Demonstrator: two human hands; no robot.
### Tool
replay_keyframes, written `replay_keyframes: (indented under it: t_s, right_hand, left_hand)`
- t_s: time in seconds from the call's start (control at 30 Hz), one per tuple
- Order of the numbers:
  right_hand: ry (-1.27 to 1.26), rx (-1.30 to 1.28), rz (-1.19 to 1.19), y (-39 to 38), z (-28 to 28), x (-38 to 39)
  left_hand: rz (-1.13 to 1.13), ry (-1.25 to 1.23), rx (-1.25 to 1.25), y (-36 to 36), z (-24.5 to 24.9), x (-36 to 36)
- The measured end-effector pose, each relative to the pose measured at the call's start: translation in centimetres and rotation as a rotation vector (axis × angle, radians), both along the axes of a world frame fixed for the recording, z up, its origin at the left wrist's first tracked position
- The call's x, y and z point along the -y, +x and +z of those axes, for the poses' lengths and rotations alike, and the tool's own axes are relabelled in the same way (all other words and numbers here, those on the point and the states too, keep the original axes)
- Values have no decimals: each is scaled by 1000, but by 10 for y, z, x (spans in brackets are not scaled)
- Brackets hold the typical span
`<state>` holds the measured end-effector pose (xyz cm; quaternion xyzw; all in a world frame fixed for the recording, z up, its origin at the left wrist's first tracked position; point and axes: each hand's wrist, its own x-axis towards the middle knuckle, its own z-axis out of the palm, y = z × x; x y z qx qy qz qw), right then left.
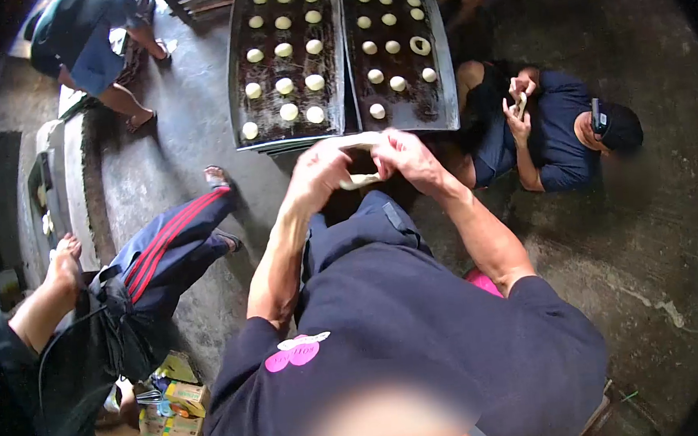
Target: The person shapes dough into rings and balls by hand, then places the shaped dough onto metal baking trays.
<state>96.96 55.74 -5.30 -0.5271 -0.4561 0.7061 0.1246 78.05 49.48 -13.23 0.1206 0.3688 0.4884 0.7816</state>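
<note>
Dough ring (360, 181): held in the air at the near edge of the trays, stretched sideways between both hands. Two pale strands visible, one farther from the wearer's body, one closer, with a dark gap between them.

Left hand (322, 173): fingers curled closed on the ring's left end. Right hand (406, 158): fingers closed on the opposite end, just across the gap. Both forearms reach forward; the hands are near each other, not touching.

Left tray (297, 132): dark, worn surface, set with rows of round dough pieces (288, 112). Right tray (414, 110): just beside it, similar rounds, more loosely spaced, plus one smaller ring (420, 52) toward its right side. More tray edges show beneath the left one.

Surroundings: a co-worker in a navy shirt (568, 131) sits low to the right, a dough piece (522, 104) between the fingers of both hands. To the left, a second person in red-striped trousers (175, 244); upper left, a third in blue shorts (99, 65). Yellow boxes (181, 432) stand at lower left, a whisk (148, 397) near them. Floor (644, 219) grey, stained. Pink object (483, 281) by the right arm mostly hidden; cannot identify.
</note>
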Motion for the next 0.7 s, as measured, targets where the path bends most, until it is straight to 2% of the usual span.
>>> replay_keyframes:
  t_s: [0.03,0.07,0.1,0.13,0.2,0.23,0.27,0.33,0.37,0.4,0.5,0.53,0.57,0.6,0.63,0.67,0.7]
  right_hand:
    - [-130,29,23,15,-15,2]
    - [-114,27,-84,29,-30,2]
    - [-68,76,-131,41,-38,3]
    - [-29,115,-177,52,-54,-4]
    - [105,361,-103,81,-104,-17]
    - [105,508,-96,91,-126,-28]
    - [105,656,-85,101,-150,-39]
    - [373,797,-158,130,-210,-56]
    - [318,848,-192,144,-240,-66]
    - [300,813,-215,152,-256,-76]
    - [51,400,-557,168,-306,-99]
    - [-30,360,-661,175,-329,-104]
    - [-101,372,-689,181,-337,-110]
    - [-180,382,-718,188,-349,-112]
    - [-209,497,-583,204,-365,-113]
    - [-12,649,-408,221,-397,-103]
    - [4,662,-365,241,-420,-97]
  left_hand:
    - [24,-12,64,1,-15,-9]
    - [54,-25,126,5,-30,-17]
    - [-51,-120,207,18,-37,-16]
    - [-214,-81,115,31,-55,-18]
    - [-287,-141,-296,47,-88,-8]
    - [-336,-176,-401,46,-114,1]
    - [-309,-243,-431,42,-127,11]
    - [-262,-370,-390,29,-132,33]
    - [-268,-432,-460,23,-129,45]
    - [-276,-430,-536,14,-133,63]
    - [-327,-656,-688,-11,-152,135]
    - [-354,-669,-780,-17,-158,162]
    - [-289,-723,-796,-18,-157,185]
    - [-324,-866,-790,-17,-145,188]
    - [-329,-939,-764,-15,-140,198]
    - [-336,-1010,-737,-15,-139,207]
    - [-325,-1044,-714,-10,-136,208]
